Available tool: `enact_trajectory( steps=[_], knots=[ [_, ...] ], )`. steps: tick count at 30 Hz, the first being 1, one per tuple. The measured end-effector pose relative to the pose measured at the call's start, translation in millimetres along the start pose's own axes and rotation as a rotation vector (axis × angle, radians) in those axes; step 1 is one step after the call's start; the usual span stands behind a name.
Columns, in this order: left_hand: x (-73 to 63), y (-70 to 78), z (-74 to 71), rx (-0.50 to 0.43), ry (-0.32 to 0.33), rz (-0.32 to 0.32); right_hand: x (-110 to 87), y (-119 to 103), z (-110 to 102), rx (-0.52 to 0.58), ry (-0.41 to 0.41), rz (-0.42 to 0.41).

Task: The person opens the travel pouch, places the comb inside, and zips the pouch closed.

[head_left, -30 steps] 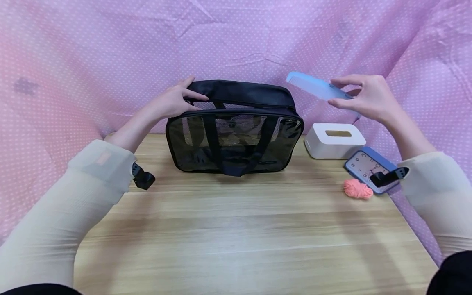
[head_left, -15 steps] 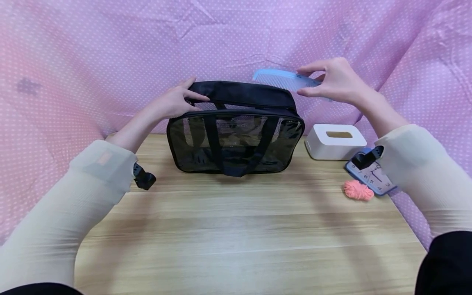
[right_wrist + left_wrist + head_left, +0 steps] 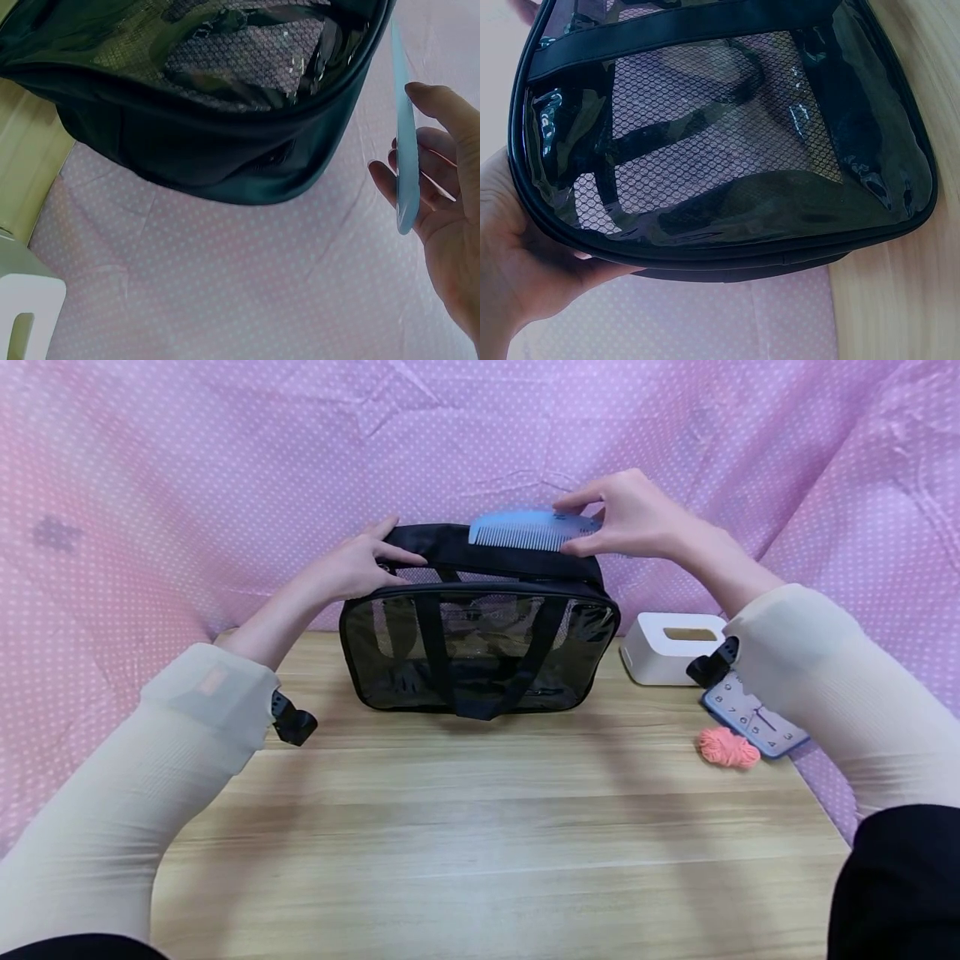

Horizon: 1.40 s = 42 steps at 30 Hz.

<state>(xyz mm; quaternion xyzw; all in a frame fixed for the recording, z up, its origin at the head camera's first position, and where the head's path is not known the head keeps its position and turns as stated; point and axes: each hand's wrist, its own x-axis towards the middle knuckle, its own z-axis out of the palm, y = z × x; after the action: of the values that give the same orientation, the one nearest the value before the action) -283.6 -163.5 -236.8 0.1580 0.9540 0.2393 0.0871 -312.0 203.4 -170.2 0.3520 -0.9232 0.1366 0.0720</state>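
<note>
A black bag with clear, see-through panels stands upright on the table, its top opening gaping. My left hand holds the bag's upper left corner, with fingers over the rim of the opening. In the left wrist view, that hand sits at the edge of the bag, partly hidden behind it. Above the opening, my right hand pinches a light blue comb by one end, teeth facing down. The right wrist view shows the comb edge-on between thumb and fingers, beside the bag.
Right of the bag stands a white tissue box with a slot on top. A blue-framed clock lies near it, partly covered by the right sleeve, with a coral yarn skein alongside. Pink dotted cloth hangs behind the table.
My right hand has carried the comb leftward from above the tissue box to over the bag's top. The left hand and the bag have stayed almost in place.
</note>
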Motion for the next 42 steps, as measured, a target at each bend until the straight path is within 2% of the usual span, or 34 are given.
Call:
enact_trajectory(
  steps=[7,12,21,28,42],
  knots=[
    [0.6,0.9,1.4,0.004,0.001,0.005,13.3,-11.8,6.7,0.004,-0.024,-0.073],
    [0.4,-0.5,1.7,-0.011,0.003,0.004,23.4,-21.8,11.9,-0.019,-0.076,-0.095],
    [-0.3,-3.3,1.4,-0.012,0.004,-0.004,39.0,-33.3,22.5,-0.052,-0.146,-0.182],
    [0.4,-2.2,1.6,-0.021,0.006,0.009,42.0,-33.6,30.7,-0.062,-0.173,-0.182],
    [2.1,-2.1,1.1,-0.016,-0.004,0.007,40.0,-30.1,33.2,0.001,-0.16,-0.144]
  ],
)
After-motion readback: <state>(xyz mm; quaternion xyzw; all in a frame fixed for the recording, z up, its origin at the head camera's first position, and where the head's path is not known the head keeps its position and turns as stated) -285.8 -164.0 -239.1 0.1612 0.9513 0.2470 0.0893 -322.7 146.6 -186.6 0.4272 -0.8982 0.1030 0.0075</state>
